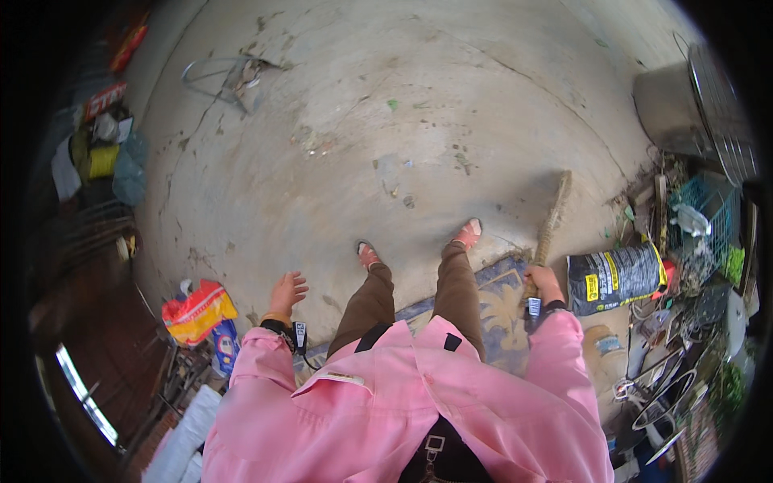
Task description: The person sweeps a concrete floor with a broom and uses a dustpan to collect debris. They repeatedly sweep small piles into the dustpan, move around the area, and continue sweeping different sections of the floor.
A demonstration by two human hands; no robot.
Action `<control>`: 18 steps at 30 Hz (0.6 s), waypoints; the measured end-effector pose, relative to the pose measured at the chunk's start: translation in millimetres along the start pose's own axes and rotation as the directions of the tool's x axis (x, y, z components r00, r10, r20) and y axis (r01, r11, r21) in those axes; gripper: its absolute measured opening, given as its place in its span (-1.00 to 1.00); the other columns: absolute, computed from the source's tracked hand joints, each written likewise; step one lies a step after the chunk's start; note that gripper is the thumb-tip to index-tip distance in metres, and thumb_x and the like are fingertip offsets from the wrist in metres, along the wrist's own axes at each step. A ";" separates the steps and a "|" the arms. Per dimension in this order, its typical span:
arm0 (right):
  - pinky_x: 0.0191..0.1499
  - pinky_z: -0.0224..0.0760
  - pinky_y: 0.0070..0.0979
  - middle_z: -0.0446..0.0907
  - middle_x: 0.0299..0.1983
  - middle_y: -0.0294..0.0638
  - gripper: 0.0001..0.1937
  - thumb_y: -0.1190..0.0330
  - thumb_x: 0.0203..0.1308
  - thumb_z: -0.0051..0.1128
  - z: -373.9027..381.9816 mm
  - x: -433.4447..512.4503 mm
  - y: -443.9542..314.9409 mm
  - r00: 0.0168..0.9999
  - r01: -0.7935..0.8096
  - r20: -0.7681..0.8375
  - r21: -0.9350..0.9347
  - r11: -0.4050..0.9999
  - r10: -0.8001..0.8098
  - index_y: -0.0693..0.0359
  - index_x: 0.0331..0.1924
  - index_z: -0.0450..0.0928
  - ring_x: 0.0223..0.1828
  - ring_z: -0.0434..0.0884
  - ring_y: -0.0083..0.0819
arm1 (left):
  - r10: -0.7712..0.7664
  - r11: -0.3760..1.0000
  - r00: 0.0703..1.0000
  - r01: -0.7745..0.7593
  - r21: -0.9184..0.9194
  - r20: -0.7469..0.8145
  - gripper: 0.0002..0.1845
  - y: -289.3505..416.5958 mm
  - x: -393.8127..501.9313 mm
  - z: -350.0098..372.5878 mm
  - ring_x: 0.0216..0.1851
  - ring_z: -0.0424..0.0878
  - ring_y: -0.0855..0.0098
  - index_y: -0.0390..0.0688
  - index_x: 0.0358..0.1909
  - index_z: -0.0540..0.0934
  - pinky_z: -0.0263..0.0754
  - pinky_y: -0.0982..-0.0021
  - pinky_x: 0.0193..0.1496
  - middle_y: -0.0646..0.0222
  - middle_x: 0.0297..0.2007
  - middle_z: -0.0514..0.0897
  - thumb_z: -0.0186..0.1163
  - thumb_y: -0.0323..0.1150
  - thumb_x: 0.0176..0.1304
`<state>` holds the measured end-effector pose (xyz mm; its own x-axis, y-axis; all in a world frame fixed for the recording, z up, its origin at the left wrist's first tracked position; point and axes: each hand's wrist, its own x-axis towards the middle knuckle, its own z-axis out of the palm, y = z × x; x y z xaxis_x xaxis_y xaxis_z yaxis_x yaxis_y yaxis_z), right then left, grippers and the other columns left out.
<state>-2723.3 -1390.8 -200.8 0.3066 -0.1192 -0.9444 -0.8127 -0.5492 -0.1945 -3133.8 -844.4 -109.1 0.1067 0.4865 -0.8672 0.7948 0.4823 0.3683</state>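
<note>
My right hand [543, 282] is closed around a long tan stick-like object [552, 217]. The object slants up and slightly right over the concrete floor; its exact kind is unclear. My left hand [288, 294] hangs to the left of my legs, its fingers loosely apart and holding nothing. Each wrist wears a strapped device, such as the left wrist device [300, 337]. Under and behind my feet lies a blue-grey and tan patterned mat [504, 302].
On the right are a black printed sack [616, 278], a teal wire basket [703, 211] and a large metal drum-like container [670, 108]. A red-yellow bag [199, 311] lies left. Ahead, a metal-framed scoop-like object [232, 78] rests on the cracked concrete floor [338, 181].
</note>
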 end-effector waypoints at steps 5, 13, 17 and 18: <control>-0.53 0.45 -0.38 0.54 -0.63 -0.17 -0.90 0.47 -0.03 0.19 199.4 -10.1 -5.6 0.957 0.256 0.038 -0.570 0.780 -0.287 0.31 -0.54 0.52 -0.62 0.57 -0.31 | 0.013 0.996 0.999 -0.016 -0.082 -0.040 -0.46 -53.5 25.4 -85.2 -0.08 0.64 0.26 -0.16 0.22 0.43 0.54 0.26 -0.08 0.16 0.04 0.61 -0.19 -0.01 0.42; -0.60 0.48 -0.40 0.56 -0.63 -0.14 -0.87 0.44 -0.02 0.16 378.1 -137.7 -65.7 0.921 0.259 0.349 -0.210 0.943 -0.175 0.37 -0.53 0.54 -0.65 0.58 -0.33 | -0.090 0.963 0.984 0.047 -0.264 -0.151 -0.48 -149.4 49.5 -252.8 -0.18 0.65 0.30 -0.16 0.20 0.43 0.54 0.28 -0.17 0.19 -0.01 0.63 -0.20 -0.06 0.39; -0.60 0.48 -0.47 0.51 -0.62 -0.18 -0.92 0.47 0.08 0.09 380.3 -189.6 -54.8 0.908 0.279 0.364 -0.153 0.948 -0.209 0.32 -0.43 0.46 -0.68 0.51 -0.40 | -0.137 0.944 0.976 0.076 -0.320 -0.172 -0.49 -186.0 68.7 -301.0 -0.21 0.65 0.32 -0.16 0.20 0.43 0.54 0.32 -0.22 0.21 -0.04 0.64 -0.21 -0.08 0.39; -0.60 0.48 -0.47 0.50 -0.63 -0.18 -0.92 0.47 0.08 0.08 377.1 -195.9 -45.5 0.924 0.282 0.313 -0.169 0.944 -0.220 0.31 -0.43 0.46 -0.68 0.51 -0.40 | -0.137 0.938 0.979 0.080 -0.337 -0.150 -0.50 -193.1 74.0 -305.3 -0.21 0.65 0.32 -0.16 0.20 0.43 0.54 0.32 -0.23 0.21 -0.05 0.64 -0.22 -0.09 0.39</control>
<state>-2933.2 -1030.5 -106.9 0.3073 0.2698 -0.9126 -0.5974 -0.6918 -0.4057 -3461.8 -679.2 -142.0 -0.0939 0.5195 -0.8493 0.5526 0.7368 0.3896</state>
